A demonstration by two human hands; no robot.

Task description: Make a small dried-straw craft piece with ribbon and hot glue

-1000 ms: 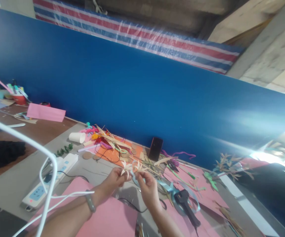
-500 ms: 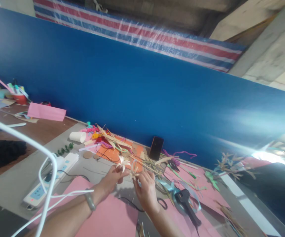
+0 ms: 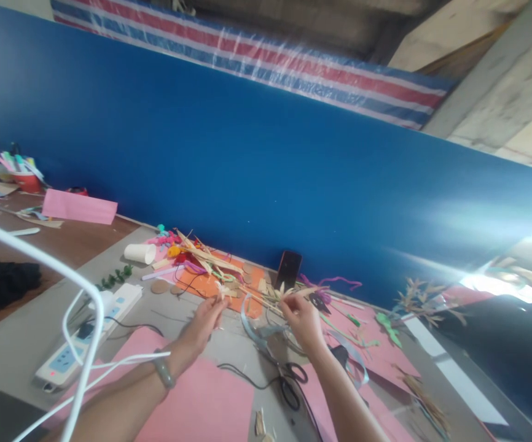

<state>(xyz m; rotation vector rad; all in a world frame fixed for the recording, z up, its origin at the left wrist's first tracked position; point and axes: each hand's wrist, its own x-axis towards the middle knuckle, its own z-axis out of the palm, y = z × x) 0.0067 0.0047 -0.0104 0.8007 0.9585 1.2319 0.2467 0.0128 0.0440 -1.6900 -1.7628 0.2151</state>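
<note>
My left hand (image 3: pixel 205 320) is closed, fingertips pinching a small pale flower (image 3: pixel 222 291) with narrow petals, made of a dry, husk-like material. To its right, my right hand (image 3: pixel 303 314) pinches another pale petalled flower (image 3: pixel 283 291), partly covered by the fingers. A gap separates the two hands. Between and below them lie a light blue ribbon (image 3: pixel 250 323) and black-handled scissors (image 3: pixel 289 393). Part of a dark glue gun (image 3: pixel 340 356) shows behind my right forearm.
A phone (image 3: pixel 289 269) leans on the blue partition (image 3: pixel 247 153). Dried strips (image 3: pixel 211 255) lie on orange paper. A power strip (image 3: pixel 88 337) and white cable (image 3: pixel 93 288) are at left, near a paper cup (image 3: pixel 139 253). Pink paper (image 3: pixel 196 399) covers the table's front.
My hands were close together and have moved apart. The right hand went right and up with its flower, uncovering the scissors and now covering much of the glue gun.
</note>
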